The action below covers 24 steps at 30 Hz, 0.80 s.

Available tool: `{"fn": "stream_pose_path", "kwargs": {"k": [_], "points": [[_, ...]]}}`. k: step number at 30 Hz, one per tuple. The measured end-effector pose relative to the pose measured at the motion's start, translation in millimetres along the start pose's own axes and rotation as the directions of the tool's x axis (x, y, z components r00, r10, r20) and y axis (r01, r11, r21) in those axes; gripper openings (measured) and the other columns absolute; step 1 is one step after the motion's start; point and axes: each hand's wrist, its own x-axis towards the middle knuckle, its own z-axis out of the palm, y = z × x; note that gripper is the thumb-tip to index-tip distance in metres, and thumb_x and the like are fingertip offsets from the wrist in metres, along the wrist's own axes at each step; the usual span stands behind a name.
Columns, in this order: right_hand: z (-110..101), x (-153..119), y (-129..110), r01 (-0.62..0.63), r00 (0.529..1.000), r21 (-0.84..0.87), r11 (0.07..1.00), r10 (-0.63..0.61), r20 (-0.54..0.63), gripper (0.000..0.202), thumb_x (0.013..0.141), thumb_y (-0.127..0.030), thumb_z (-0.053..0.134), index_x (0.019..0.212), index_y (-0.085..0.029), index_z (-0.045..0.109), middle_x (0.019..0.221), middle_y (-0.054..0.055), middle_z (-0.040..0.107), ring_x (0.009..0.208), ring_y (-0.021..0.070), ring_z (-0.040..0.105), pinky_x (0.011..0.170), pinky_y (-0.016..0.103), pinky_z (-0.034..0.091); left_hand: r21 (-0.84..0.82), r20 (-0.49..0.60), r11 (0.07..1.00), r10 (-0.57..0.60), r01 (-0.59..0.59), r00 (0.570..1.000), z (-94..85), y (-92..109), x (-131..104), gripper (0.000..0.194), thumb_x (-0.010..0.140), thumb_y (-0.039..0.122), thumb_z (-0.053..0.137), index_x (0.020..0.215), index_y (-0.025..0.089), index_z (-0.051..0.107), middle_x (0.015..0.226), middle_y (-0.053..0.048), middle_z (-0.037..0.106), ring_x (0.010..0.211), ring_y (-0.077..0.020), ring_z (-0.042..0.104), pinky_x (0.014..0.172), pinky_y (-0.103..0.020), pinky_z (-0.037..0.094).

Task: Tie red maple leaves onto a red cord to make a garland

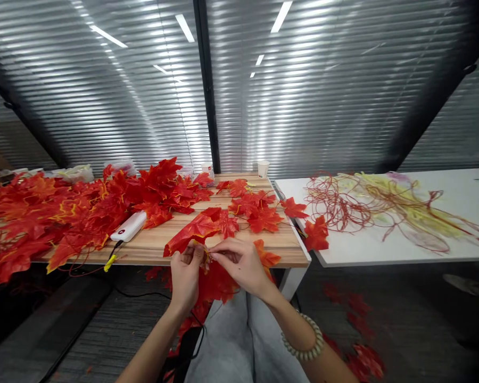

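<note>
Both hands meet just past the front edge of the wood-grain table, above the lap. My left hand is closed, pinching an artificial red maple leaf near its base. Thumb and fingertips of my right hand are pressed together at the yellowish stem beside it; the exact grip point is too small to make out. More red leaves hang below the hands, partly hidden by them. Other leaves on a thin cord lie just beyond.
A big heap of red leaves covers the table's left side. A white power bank with a black cable lies before it. Paper cup at the back. Tangled red cord lies on the white table. Leaves lie on the floor.
</note>
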Motion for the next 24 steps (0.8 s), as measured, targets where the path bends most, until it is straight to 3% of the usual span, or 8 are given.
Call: {"fn": "stream_pose_path", "kwargs": {"k": [4, 7, 13, 17, 24], "points": [[-2.2, 5.6, 4.8, -0.035, 0.999, 0.050, 0.998, 0.036, -0.020, 0.013, 0.075, -0.012, 0.056, 0.079, -0.016, 0.067, 0.075, 0.003, 0.064, 0.064, 0.0109, 0.059, 0.054, 0.019, 0.047, -0.059, -0.005, 0.998, -0.032, 0.032, 0.999, 7.9, -0.6, 5.8, 0.033, 0.059, 0.035, 0.076, 0.068, 0.013, 0.053, 0.059, 0.002, 0.055, 0.048, -0.0070, 0.049, 0.042, -0.015, 0.039], [-5.8, 8.5, 2.3, -0.017, 0.998, 0.073, 0.997, 0.021, -0.054, 0.012, 0.075, -0.011, 0.055, 0.079, -0.015, 0.066, 0.077, 0.004, 0.064, 0.068, 0.0123, 0.060, 0.057, 0.020, 0.049, -0.160, 0.062, 0.976, -0.139, 0.147, 0.988, 17.4, 3.5, 5.7, 0.034, 0.059, 0.035, 0.076, 0.070, 0.015, 0.050, 0.060, 0.003, 0.055, 0.048, -0.0065, 0.048, 0.042, -0.015, 0.038], [-22.2, 28.2, -17.2, 0.202, 0.979, -0.107, 0.974, -0.202, 0.007, 0.017, 0.077, -0.007, 0.052, 0.081, -0.017, 0.066, 0.079, 0.004, 0.065, 0.073, 0.0125, 0.061, 0.066, 0.024, 0.050, -0.291, 0.179, 0.890, -0.310, 0.352, 0.934, 38.0, 21.3, 9.6, 0.033, 0.064, 0.038, 0.073, 0.069, 0.014, 0.050, 0.062, 0.005, 0.049, 0.047, -0.0030, 0.042, 0.042, -0.013, 0.036], [-34.0, 47.6, -22.7, 0.251, 0.966, -0.129, 0.959, -0.240, 0.094, 0.016, 0.078, -0.008, 0.052, 0.083, -0.018, 0.065, 0.079, 0.002, 0.065, 0.072, 0.0116, 0.061, 0.068, 0.024, 0.050, -0.293, 0.187, 0.893, -0.297, 0.342, 0.936, 47.0, 26.4, 23.1, 0.035, 0.064, 0.041, 0.072, 0.071, 0.014, 0.051, 0.063, 0.004, 0.049, 0.048, -0.0038, 0.043, 0.042, -0.014, 0.035], [-43.0, 64.3, -15.8, 0.102, 0.985, -0.019, 0.995, -0.098, 0.143, 0.027, 0.073, -0.008, 0.055, 0.098, -0.020, 0.052, 0.077, -0.001, 0.064, 0.071, 0.0111, 0.064, 0.071, 0.024, 0.055, -0.221, 0.155, 0.947, -0.203, 0.234, 0.967, 54.0, 17.4, 40.4, 0.036, 0.063, 0.039, 0.073, 0.073, 0.016, 0.048, 0.063, 0.004, 0.051, 0.050, -0.0042, 0.045, 0.042, -0.013, 0.033]]}}
